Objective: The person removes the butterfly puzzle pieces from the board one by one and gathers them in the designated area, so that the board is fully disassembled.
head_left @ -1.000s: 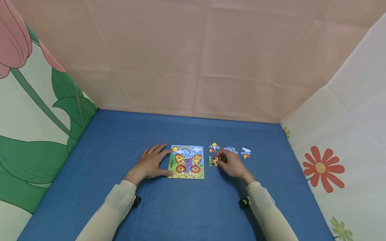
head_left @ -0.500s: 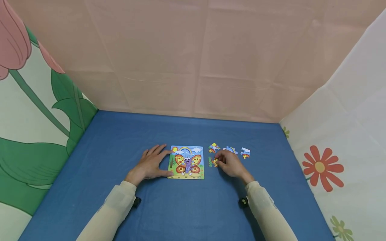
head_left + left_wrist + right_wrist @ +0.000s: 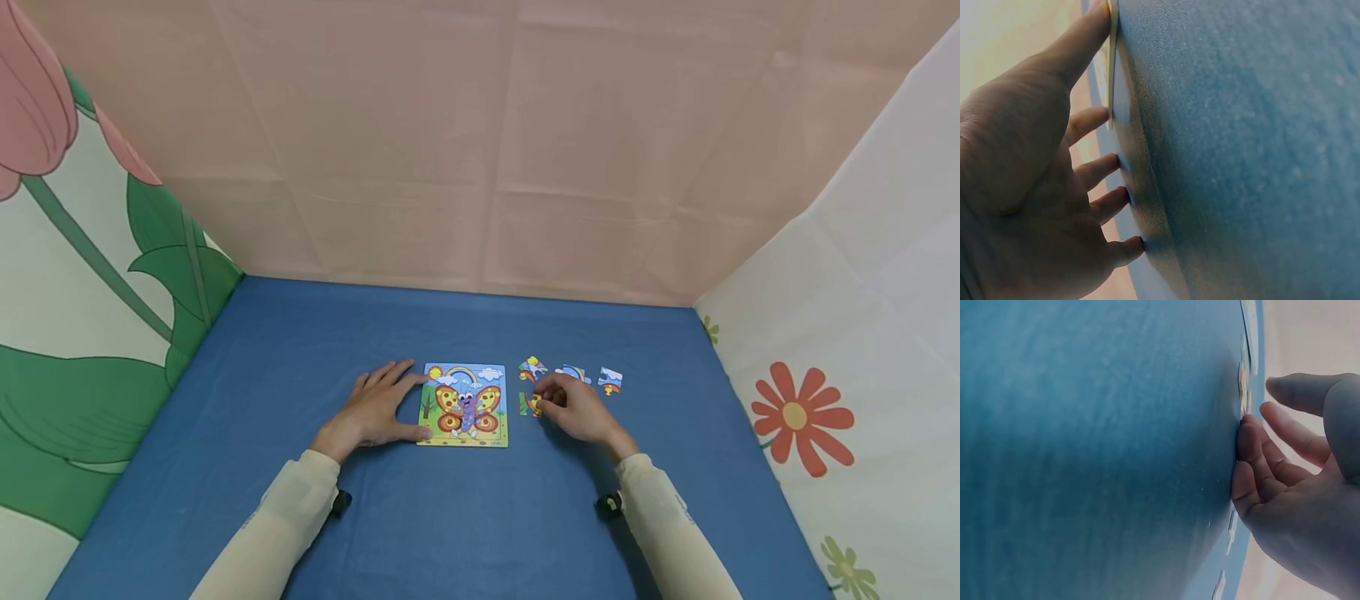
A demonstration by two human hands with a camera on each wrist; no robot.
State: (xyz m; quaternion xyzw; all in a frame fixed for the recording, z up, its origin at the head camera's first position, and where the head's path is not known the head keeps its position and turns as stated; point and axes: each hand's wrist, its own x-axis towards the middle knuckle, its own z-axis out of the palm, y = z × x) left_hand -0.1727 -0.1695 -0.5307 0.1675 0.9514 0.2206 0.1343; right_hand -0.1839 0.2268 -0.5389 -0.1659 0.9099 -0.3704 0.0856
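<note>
The head view looks forward and down from well above the blue table (image 3: 480,517), while the sideways-turned wrist views skim its surface close beside the left hand (image 3: 1035,147) and right hand (image 3: 1310,497), both shared with the head view.

The counter (image 3: 480,517) is plain blue, the sleeves (image 3: 281,512) are cream and the back wall (image 3: 480,150) is pinkish beige, but that puzzle (image 3: 462,405) is super loud: purple butterfly, orange-and-yellow patterned wings, rainbow, all on blue and yellowy green.
</note>
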